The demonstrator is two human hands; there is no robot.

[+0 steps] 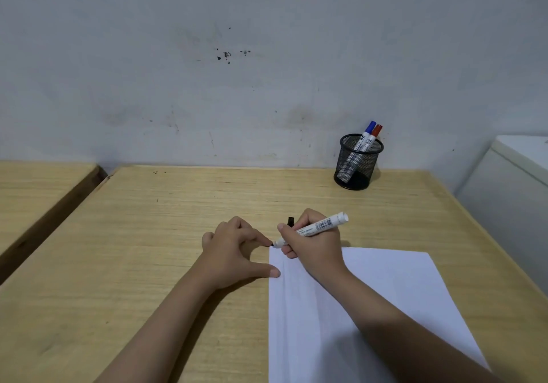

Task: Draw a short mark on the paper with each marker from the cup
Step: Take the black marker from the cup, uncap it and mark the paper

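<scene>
Fingers (292, 231) of right hand (314, 243) wrapped round uncapped black marker (314, 228), tip at paper (370, 302) top-left corner, left hand (234, 249) splayed, pinning edge; advise light, short stroke, paper held flat.

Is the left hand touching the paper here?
Touching. The head view shows the left hand's thumb tip resting on the paper's left edge.

We note a light wooden table (148, 234) carrying a white paper (385, 308), a black mesh cup (355, 169) and a black cap (290, 221).
</scene>
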